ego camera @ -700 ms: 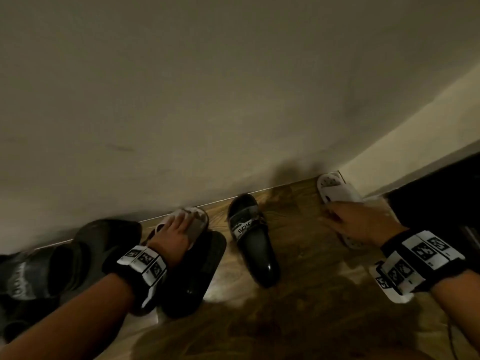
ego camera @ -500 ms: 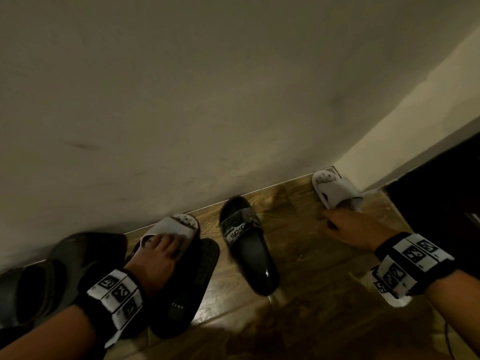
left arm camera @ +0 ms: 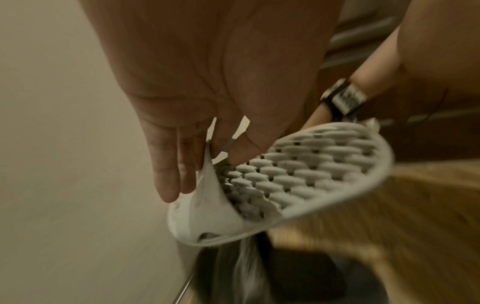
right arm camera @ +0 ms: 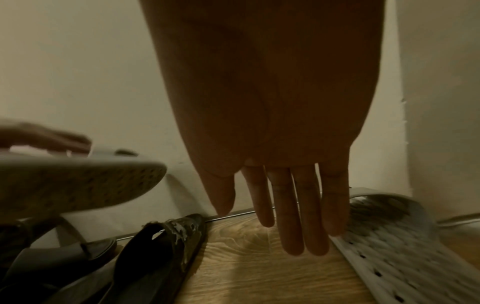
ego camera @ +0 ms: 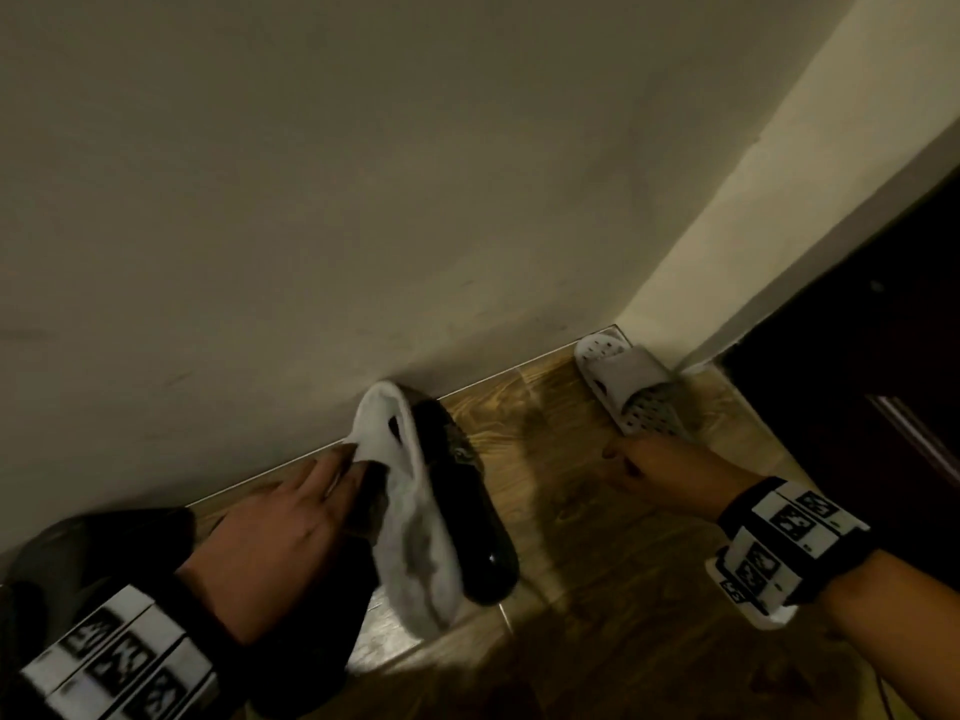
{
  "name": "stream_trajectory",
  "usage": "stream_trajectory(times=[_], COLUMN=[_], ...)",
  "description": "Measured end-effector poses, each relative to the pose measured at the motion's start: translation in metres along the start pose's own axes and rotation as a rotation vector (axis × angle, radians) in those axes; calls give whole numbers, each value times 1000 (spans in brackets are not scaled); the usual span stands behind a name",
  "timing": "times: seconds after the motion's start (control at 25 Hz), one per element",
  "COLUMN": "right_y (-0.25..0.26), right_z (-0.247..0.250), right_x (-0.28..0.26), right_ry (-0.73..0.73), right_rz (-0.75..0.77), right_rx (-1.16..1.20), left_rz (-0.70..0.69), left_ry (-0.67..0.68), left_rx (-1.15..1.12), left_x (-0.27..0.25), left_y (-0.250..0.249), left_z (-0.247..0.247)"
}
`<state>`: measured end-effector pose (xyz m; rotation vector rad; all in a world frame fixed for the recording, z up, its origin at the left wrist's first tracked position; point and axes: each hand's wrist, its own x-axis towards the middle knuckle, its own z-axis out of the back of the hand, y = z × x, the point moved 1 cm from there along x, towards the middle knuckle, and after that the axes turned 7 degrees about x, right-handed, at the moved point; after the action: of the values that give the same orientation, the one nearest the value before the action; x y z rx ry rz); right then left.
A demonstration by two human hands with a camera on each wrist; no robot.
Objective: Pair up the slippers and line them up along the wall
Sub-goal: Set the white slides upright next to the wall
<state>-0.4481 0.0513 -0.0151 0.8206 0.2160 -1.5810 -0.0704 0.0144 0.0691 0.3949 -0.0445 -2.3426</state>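
My left hand [ego camera: 306,517] grips a white perforated slipper [ego camera: 410,506] by its strap and holds it off the floor, tipped on its side. The left wrist view shows its studded footbed [left arm camera: 298,174] below my fingers [left arm camera: 168,179]. Just right of it, a black slipper [ego camera: 467,491] lies on the wooden floor with its toe at the wall. The matching white slipper [ego camera: 628,392] lies in the corner. My right hand [ego camera: 670,470] hovers at its heel, fingers [right arm camera: 298,211] straight, holding nothing.
More dark slippers [ego camera: 93,553] lie at the far left under my left forearm, and one shows in the right wrist view [right arm camera: 59,259]. The wall [ego camera: 363,200] runs along the floor edge. A dark door or cabinet [ego camera: 872,356] stands at the right.
My left hand has lifted the white slipper off the black one at the left and carried it rightward, beside the middle black slipper. My right hand has drawn back slightly from the corner slipper.
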Motion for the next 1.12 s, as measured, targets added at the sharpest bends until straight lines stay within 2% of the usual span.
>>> stream_trajectory(times=[0.04,0.16,0.28,0.4,0.48,0.56,0.64,0.72,0.8,0.88,0.96,1.04,1.12], right_y=[-4,-15,-29,-45,-53,-59,-54,-46,-35,-26,-23,-27,-35], right_z=[1,4,4,0,-9,-25,-45,-64,-77,-85,-91,-94,-90], right_x=[-3,-11,-22,-32,-36,-38,-35,-21,-4,14,26,30,27], right_ry=[2,-14,-59,-60,-59,-25,-8,7,88,191,274,281,302], right_rz=[-2,6,-17,-65,-81,-88,-18,99,179,231,185,105,14], right_rx=[4,30,106,120,157,238,223,94,-38,-171,-254,-340,-380], left_rz=[-1,-29,-20,-52,-122,-167,-145,-166,-231,-204,-159,-118,-91], left_ry=[-49,-20,16,203,300,317,305,306,314,343,351,337,424], left_rx=[-10,-118,-98,-149,-174,-181,-228,-233,-145,-116,-153,-126,-106], left_x=[12,66,133,184,196,192,177,162,150,135,116,93,75], left_y=[-12,-51,-95,-132,-151,-163,-162,-154,-144,-135,-133,-142,-154], left_z=[11,28,15,-14,-35,-51,-64,-69,-68,-70,-69,-79,-81])
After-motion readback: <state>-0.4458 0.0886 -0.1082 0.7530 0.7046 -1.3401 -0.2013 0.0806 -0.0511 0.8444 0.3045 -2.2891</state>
